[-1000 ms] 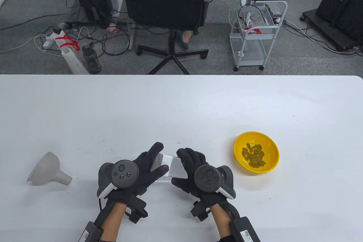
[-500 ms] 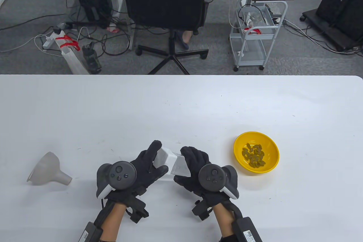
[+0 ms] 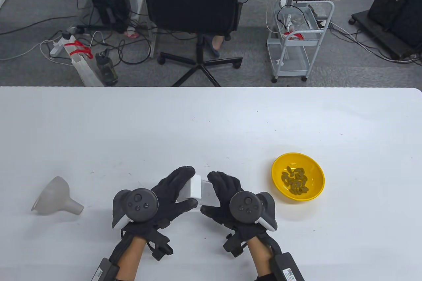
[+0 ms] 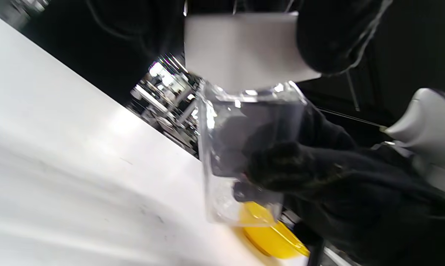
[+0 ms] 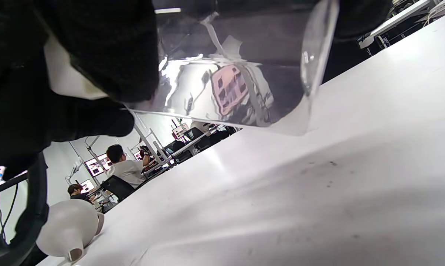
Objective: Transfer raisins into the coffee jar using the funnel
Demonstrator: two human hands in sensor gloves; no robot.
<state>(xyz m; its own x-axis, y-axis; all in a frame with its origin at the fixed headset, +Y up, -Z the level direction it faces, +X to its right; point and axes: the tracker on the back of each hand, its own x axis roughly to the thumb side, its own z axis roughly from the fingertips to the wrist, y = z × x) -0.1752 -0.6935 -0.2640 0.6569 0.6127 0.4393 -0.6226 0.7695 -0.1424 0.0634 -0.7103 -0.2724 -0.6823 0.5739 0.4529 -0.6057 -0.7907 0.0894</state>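
My left hand (image 3: 165,195) grips the white lid (image 3: 193,190), my right hand (image 3: 224,195) holds the clear coffee jar (image 4: 244,147), seemingly lifted off the tabletop (image 3: 211,123).

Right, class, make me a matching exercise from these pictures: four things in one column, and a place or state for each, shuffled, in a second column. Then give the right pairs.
Things:
1. funnel
2. raisins
3. coffee jar
4. white lid

Places or states:
A. gripped by the left hand
B. lying on its side at the table's left
C. clear body held by the right hand
D. heaped in the yellow bowl

Pairs: 1-B, 2-D, 3-C, 4-A
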